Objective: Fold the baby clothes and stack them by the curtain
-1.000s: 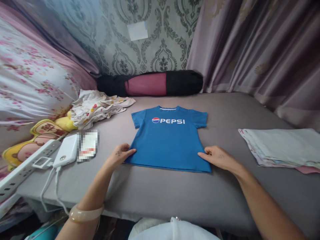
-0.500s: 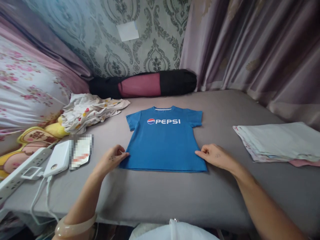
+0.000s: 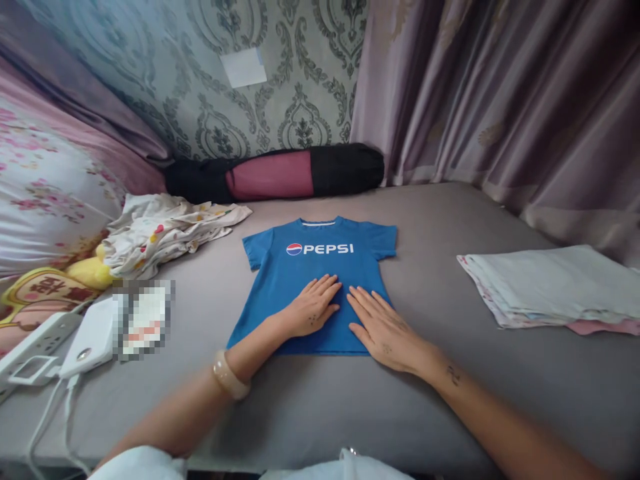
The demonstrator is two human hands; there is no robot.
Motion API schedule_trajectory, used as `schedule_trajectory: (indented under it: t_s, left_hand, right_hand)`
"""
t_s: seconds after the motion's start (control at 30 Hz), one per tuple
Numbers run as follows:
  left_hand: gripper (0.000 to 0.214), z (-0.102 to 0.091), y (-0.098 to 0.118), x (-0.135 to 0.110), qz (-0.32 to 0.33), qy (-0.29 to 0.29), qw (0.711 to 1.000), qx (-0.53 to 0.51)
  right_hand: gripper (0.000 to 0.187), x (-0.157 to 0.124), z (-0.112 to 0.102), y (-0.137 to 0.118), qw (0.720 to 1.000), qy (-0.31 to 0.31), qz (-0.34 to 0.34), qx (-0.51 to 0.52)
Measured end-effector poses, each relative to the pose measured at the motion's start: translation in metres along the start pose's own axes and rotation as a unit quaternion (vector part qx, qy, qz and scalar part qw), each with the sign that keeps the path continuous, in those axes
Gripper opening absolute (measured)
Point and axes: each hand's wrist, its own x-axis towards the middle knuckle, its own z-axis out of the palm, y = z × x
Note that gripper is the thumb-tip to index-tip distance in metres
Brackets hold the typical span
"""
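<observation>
A blue T-shirt (image 3: pixel 280 287) with a white PEPSI print lies spread face up on the grey sheet, its collar pointing away from me. My left hand (image 3: pixel 313 307) rests flat on the middle of the shirt, fingers stretched out. Beside it, my right hand (image 3: pixel 383 327) lies flat over the lower right part, fingers extended, hiding that corner of the hem. A small gap separates the two sets of fingertips. Neither hand grips the fabric.
Folded clothes (image 3: pixel 545 280) are stacked on the right. At left lie a crumpled patterned garment (image 3: pixel 165 233), a white power bank (image 3: pixel 93 337) with cables, a power strip (image 3: pixel 35 350) and a yellow plush (image 3: pixel 55 287). A black and pink long bag (image 3: pixel 275 175) lies along the wall.
Both hands have let go of the shirt's lower side edges and moved inward onto its front, opening flat. The view has shifted slightly; the shirt stays spread out.
</observation>
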Motion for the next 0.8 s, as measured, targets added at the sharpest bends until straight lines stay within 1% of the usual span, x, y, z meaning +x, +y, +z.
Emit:
schedule_trajectory:
  t_s: [0.1, 0.2, 0.3, 0.43, 0.5, 0.53, 0.6, 0.67, 0.7, 0.73, 0.8]
  left_hand:
    - [0.063, 0.000, -0.019, 0.016, -0.017, 0.014, 0.999, 0.039]
    - [0.066, -0.004, -0.045, 0.028, -0.059, 0.045, 0.994, 0.086]
    - [0.063, -0.011, -0.078, 0.038, -0.124, 0.070, 0.983, 0.113]
    - [0.064, -0.023, -0.121, 0.049, -0.260, 0.097, 0.954, 0.113]
    - [0.064, -0.028, -0.136, 0.055, -0.296, 0.103, 0.943, 0.113]
    - [0.063, -0.030, -0.139, 0.058, -0.307, 0.104, 0.939, 0.114]
    - [0.062, -0.029, -0.137, 0.065, -0.320, 0.105, 0.935, 0.114]
    - [0.062, -0.024, -0.121, 0.072, -0.304, 0.099, 0.941, 0.108]
    - [0.062, -0.021, -0.109, 0.076, -0.275, 0.091, 0.952, 0.102]
    - [0.062, -0.016, -0.096, 0.081, -0.229, 0.083, 0.965, 0.099]
    - [0.060, -0.008, -0.071, 0.093, -0.113, 0.062, 0.987, 0.097]
  right_hand:
    - [0.056, -0.001, -0.001, 0.000, 1.000, -0.004, 0.004, -0.002]
    - [0.055, 0.000, -0.002, 0.000, 1.000, -0.005, -0.001, -0.004]
    - [0.055, 0.000, -0.003, -0.001, 1.000, -0.006, -0.002, -0.005]
    - [0.055, 0.000, -0.002, 0.000, 1.000, -0.017, 0.002, -0.006]
    - [0.055, 0.000, -0.002, 0.000, 1.000, -0.012, 0.002, -0.002]
    - [0.055, -0.001, -0.001, 0.000, 1.000, -0.006, 0.001, 0.001]
    - [0.055, -0.001, -0.001, 0.000, 1.000, 0.006, -0.001, 0.005]
    - [0.055, -0.001, -0.001, -0.001, 1.000, 0.009, -0.001, 0.004]
    - [0.055, -0.001, -0.001, -0.001, 1.000, 0.009, -0.001, 0.003]
    - [0.055, -0.001, -0.001, -0.001, 1.000, 0.009, -0.001, 0.003]
    - [0.054, -0.001, -0.001, -0.002, 1.000, 0.013, -0.001, 0.004]
